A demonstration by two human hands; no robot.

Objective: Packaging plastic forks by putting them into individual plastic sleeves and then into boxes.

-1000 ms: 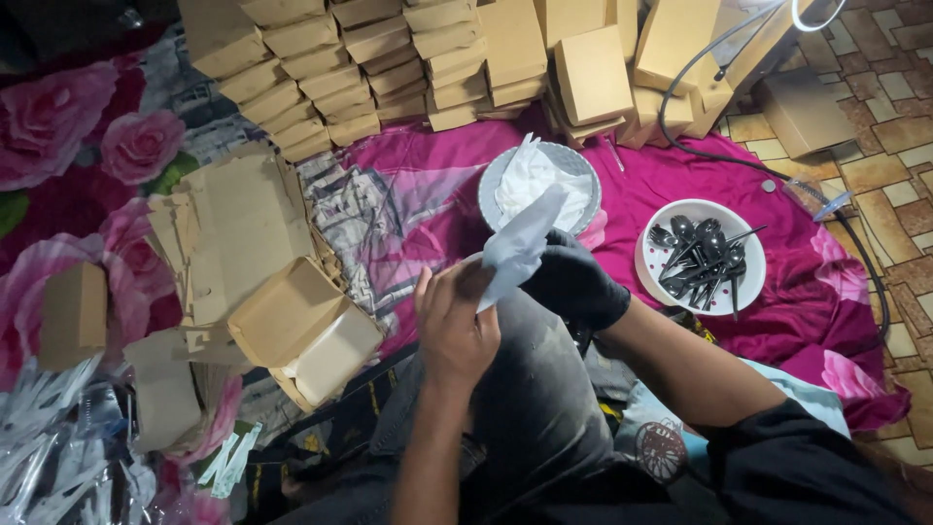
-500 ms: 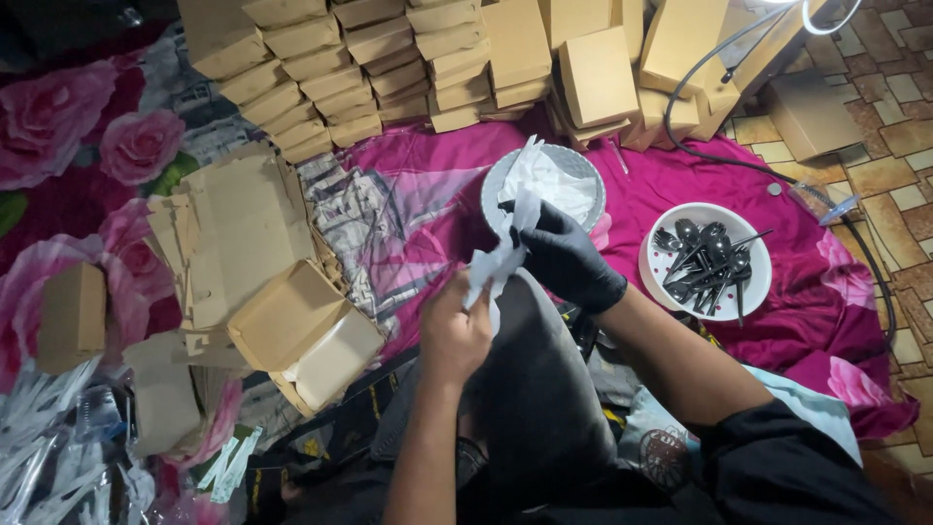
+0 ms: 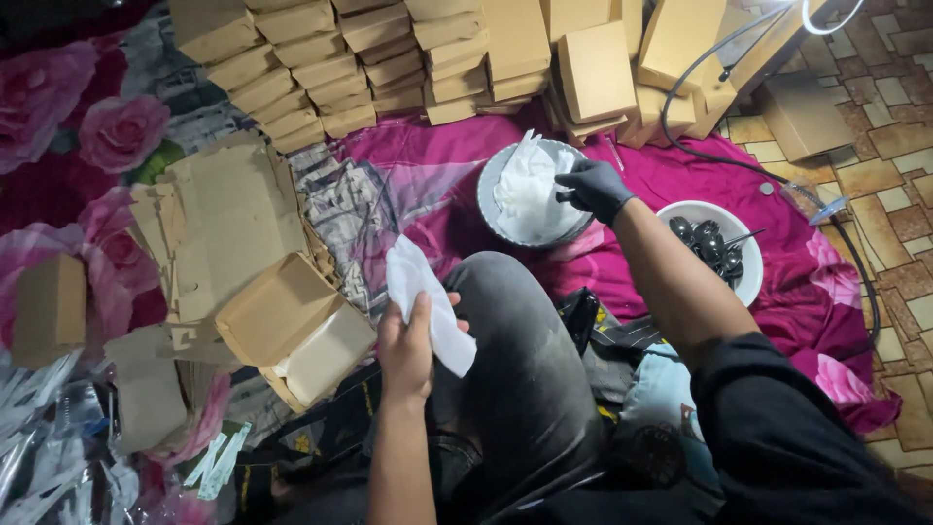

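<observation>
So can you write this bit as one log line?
left hand: holds white wrapper | right hand: gloved, on tissue pile in grey bowl | open carton: beside knee

Rows of closed flat brown cardboard boxes point(image 3: 389, 58) fill the top of the frame. At left lie flattened brown cardboard blanks point(image 3: 228, 224); just below them, an open brown cardboard box point(image 3: 296, 340). Lower left, seemingly clear plastic sleeves point(image 3: 39, 428).

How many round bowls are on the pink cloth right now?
2: a grey round bowl of white wrappers under the gloved right hand, and a white round bowl of black parts right of it. Others may be hidden.
</observation>
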